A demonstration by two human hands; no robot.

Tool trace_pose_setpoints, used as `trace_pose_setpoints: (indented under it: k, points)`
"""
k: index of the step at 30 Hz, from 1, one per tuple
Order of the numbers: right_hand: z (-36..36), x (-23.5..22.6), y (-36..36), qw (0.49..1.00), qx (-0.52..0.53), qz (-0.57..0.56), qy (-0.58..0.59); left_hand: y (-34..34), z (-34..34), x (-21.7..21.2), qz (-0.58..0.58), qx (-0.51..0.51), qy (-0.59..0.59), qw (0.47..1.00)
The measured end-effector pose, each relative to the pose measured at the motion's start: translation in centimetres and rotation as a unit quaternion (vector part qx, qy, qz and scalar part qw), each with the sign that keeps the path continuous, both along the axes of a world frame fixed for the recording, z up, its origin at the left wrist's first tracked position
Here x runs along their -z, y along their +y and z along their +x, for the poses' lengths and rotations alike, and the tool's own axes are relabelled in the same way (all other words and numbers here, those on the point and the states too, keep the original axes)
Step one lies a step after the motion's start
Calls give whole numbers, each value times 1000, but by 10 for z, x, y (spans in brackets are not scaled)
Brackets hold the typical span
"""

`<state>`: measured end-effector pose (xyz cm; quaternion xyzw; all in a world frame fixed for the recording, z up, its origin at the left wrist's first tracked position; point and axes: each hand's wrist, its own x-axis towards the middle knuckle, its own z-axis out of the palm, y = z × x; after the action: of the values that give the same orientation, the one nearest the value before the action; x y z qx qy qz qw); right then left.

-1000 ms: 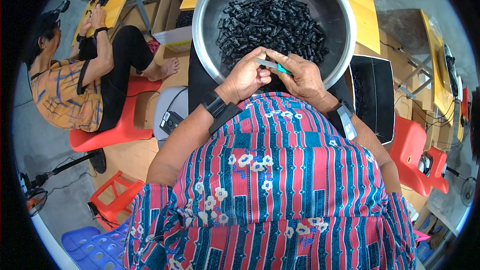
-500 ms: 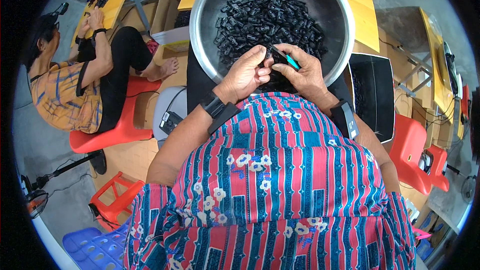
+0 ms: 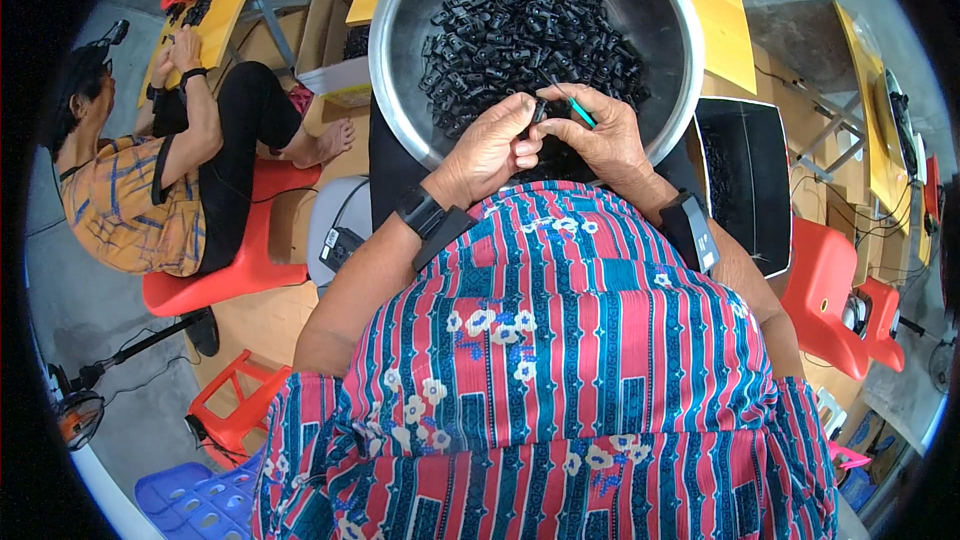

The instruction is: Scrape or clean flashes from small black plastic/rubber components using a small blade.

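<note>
In front of me a wide steel basin [image 3: 384,90] holds a heap of small black plastic parts [image 3: 530,45]. My left hand [image 3: 485,150] is closed over the basin's near side, pinching one small black plastic part [image 3: 539,111] between thumb and fingers. My right hand [image 3: 615,140] grips a small knife [image 3: 582,113] with a teal handle, its thin blade pointing up and left. Its thumb and fingertips meet the left hand at the held part. How the blade sits against the part cannot be made out.
The basin stands by a yellow table [image 3: 722,20]. A black-lined box [image 3: 765,180] is at my right, beside red stools [image 3: 822,295]. At left, a co-worker [image 3: 135,200] sits on a red chair at another table. A cardboard carton [image 3: 330,25] stands between us.
The knife has turned in my right hand, so its blade now shows edge-thin. The held part has tipped more upright between both hands. The whole view has shifted slightly.
</note>
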<state>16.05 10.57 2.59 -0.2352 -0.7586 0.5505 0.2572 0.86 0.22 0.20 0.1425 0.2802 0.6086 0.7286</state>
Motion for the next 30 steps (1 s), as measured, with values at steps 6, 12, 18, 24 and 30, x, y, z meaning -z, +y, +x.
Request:
trace_pose_setpoints:
  k: [6, 12, 18, 24, 30]
  points:
    - [0, 0, 1, 1000, -2, -13, 1, 1, -1, 0, -2, 5, -6, 1000]
    - [1, -3, 0, 999, -2, -32, -9, 2, 1, -2, -2, 15, 8, 1000]
    - [1, 6, 4, 999, -10, -32, 11, 2, 1, -4, -4, 12, 38, 999]
    - [0, 6, 5, 1000, -7, -1, 18, 3, 1, -6, -16, 37, 46, 998]
    - [5, -3, 3, 998, 1, 61, 22, 2, 1, -2, 4, 19, 27, 999]
